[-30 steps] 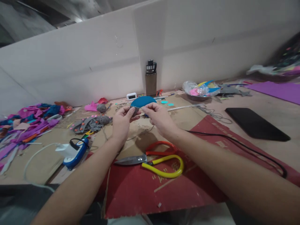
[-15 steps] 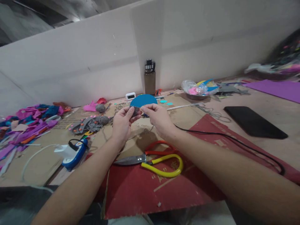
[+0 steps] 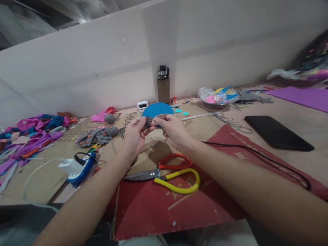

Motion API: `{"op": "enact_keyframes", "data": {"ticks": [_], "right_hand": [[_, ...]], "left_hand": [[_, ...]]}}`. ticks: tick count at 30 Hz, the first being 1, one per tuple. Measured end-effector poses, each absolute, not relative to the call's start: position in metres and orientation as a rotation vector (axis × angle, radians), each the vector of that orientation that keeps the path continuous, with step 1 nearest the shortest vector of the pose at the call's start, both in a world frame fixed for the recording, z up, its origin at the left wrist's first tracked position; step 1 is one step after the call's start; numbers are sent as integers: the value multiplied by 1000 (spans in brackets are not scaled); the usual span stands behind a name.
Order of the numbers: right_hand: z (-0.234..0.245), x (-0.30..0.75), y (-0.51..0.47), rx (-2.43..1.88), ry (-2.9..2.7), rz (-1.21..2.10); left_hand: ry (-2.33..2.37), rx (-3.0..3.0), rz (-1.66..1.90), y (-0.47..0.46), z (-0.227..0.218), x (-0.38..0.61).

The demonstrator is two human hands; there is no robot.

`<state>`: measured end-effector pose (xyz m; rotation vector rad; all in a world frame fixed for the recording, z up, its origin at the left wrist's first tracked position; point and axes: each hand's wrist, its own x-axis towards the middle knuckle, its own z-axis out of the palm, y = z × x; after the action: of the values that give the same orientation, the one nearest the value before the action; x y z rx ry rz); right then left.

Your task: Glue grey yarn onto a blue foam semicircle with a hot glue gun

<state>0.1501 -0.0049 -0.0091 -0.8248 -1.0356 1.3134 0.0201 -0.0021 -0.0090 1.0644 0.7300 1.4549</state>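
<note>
A small dark grey piece, like felt or foam, (image 3: 148, 121) is pinched between the thumb and fingers of my left hand (image 3: 134, 136). Thumb and forefinger of my right hand (image 3: 174, 131) are pressed together at the piece's right edge; what lies between them is too small to make out. Thin grey yarn (image 3: 147, 149) runs below both hands over the cardboard. Just behind the fingertips shows a blue disc (image 3: 157, 109), its lower part hidden. Scissors (image 3: 179, 190) with one red and one yellow handle lie below my hands, blades pointing left.
Left of my hands are a grey yarn ball (image 3: 112, 131), a blue-and-white power strip (image 3: 81, 172) and colourful scraps (image 3: 33, 133). Behind stand a bottle (image 3: 163, 89) and a small white clock (image 3: 142, 105). To the right are a bowl (image 3: 217, 105), a black phone (image 3: 278, 133) and a black cable (image 3: 246, 147).
Both hands stay almost in place, with small finger shifts at the grey piece. A little more of a grey edge shows by my right fingertips. The scissors have not moved.
</note>
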Motion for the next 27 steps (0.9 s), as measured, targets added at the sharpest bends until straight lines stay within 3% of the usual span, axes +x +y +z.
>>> {"op": "enact_keyframes", "data": {"ticks": [12,20,27], "right_hand": [[-11,160,1,-752,-1054,1472],[-16,157,3,-736,-1184,1372],[-6,154,-6,-812,-1214,1223]], "left_hand": [[711,1056,1346,1,-7,16],[709,1021,1218,8,-14,10],[720,1081,1354,8,-19,17]]}}
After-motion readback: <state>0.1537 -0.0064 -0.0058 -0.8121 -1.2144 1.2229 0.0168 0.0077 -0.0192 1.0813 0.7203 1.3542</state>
